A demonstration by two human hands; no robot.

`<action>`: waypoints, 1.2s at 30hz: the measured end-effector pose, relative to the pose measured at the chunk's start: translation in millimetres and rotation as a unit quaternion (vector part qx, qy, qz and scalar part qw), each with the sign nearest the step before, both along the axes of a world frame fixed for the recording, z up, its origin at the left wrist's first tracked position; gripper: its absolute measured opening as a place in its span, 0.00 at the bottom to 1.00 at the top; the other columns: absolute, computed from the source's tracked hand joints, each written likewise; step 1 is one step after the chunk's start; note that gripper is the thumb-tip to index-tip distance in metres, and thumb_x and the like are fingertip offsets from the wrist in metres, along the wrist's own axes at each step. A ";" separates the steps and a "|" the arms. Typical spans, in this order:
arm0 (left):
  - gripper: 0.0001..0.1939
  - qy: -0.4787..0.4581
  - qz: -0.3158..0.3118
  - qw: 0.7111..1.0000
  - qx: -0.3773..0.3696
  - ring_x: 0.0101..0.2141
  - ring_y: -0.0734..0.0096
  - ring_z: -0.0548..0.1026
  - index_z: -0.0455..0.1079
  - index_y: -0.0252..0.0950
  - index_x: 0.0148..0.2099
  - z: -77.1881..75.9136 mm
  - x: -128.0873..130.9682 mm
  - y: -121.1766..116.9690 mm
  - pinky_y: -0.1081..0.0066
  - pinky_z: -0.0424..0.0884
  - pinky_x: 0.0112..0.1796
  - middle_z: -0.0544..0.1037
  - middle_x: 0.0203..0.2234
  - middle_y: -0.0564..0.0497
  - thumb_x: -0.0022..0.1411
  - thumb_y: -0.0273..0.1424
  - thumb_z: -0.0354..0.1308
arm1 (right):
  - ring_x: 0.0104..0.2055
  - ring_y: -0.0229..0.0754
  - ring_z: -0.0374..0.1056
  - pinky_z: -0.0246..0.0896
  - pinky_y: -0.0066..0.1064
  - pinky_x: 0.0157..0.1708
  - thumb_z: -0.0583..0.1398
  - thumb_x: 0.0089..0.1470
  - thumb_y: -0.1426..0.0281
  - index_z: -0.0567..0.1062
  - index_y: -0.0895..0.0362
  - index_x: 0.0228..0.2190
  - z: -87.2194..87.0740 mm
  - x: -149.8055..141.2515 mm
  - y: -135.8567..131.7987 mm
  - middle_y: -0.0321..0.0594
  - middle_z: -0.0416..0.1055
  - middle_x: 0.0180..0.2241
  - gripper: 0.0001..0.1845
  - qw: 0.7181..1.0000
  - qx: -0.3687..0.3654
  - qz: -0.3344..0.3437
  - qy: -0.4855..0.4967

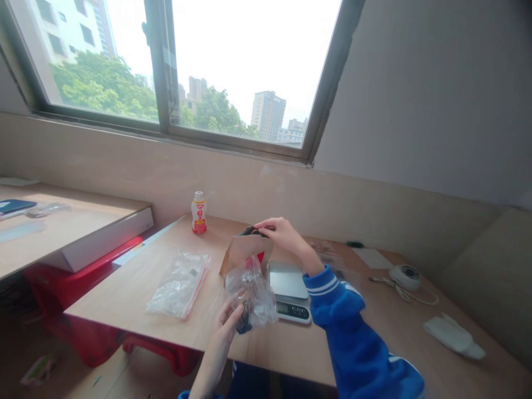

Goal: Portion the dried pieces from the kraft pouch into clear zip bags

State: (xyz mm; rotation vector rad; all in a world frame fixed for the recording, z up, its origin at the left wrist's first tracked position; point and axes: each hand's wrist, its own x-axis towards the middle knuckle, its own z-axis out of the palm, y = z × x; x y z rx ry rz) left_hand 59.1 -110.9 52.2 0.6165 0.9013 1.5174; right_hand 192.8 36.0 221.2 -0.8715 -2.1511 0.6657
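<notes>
your left hand [231,320] is closed on a clear crinkled plastic bag [261,299], with dark contents showing beside the fingertips. the bag is held up toward the near edge of the pale wooden desk [137,296], overlapping your view of an open brown cardboard box [239,251] and the left side of a silver-topped white digital scale [287,281]. your right hand [282,234] touches the top rim of the box, fingers reaching over it by something dark; i cannot tell whether they clamp it. the bag hides the bottom of the box.

a white bottle with red and yellow print [199,214] stands near the desk's far left corner. a flat clear zip bag with a red seal [179,286] lies between that bottle and the desk's near left corner. toward the right edge, you have a white round device with a cable [405,277] and, closer to you, a white wrapped item [454,336].
</notes>
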 end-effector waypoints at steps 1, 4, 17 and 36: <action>0.27 0.000 -0.003 1.000 -0.002 0.50 0.53 0.71 0.74 0.36 0.47 -0.4 0.3 0.0 0.61 0.66 0.51 0.76 0.47 0.41 0.44 0.40 0.67 | 0.37 0.43 0.73 0.66 0.32 0.36 0.58 0.51 0.72 0.80 0.55 0.35 1.0 2.3 -0.3 0.40 0.79 0.35 0.12 1.000 -0.002 0.004 0.000; 0.28 0.000 -0.009 1.000 -0.008 0.49 0.51 0.72 0.74 0.35 0.48 -1.5 0.8 -0.1 0.58 0.66 0.51 0.76 0.46 0.40 0.44 0.40 0.68 | 0.37 0.42 0.73 0.67 0.33 0.37 0.59 0.50 0.70 0.80 0.54 0.36 5.5 7.9 -1.4 0.39 0.78 0.36 0.12 1.000 0.000 0.006 0.022; 0.24 -0.034 -0.024 0.999 0.020 0.54 0.52 0.68 0.72 0.37 0.50 -2.7 6.1 -0.1 0.56 0.62 0.54 0.73 0.51 0.42 0.50 0.39 0.63 | 0.47 0.43 0.67 0.58 0.36 0.50 0.57 0.54 0.70 0.76 0.52 0.38 -16.8 -2.1 -14.4 0.40 0.74 0.42 0.10 0.986 0.127 -0.056 0.096; 0.27 0.075 0.009 0.996 0.045 0.51 0.52 0.71 0.71 0.34 0.50 14.9 26.4 -11.5 0.56 0.65 0.52 0.76 0.48 0.42 0.47 0.36 0.66 | 0.19 0.31 0.63 0.59 0.24 0.17 0.62 0.49 0.58 0.69 0.54 0.37 -97.8 49.1 -93.7 0.35 0.70 0.35 0.16 0.951 -0.290 0.034 0.106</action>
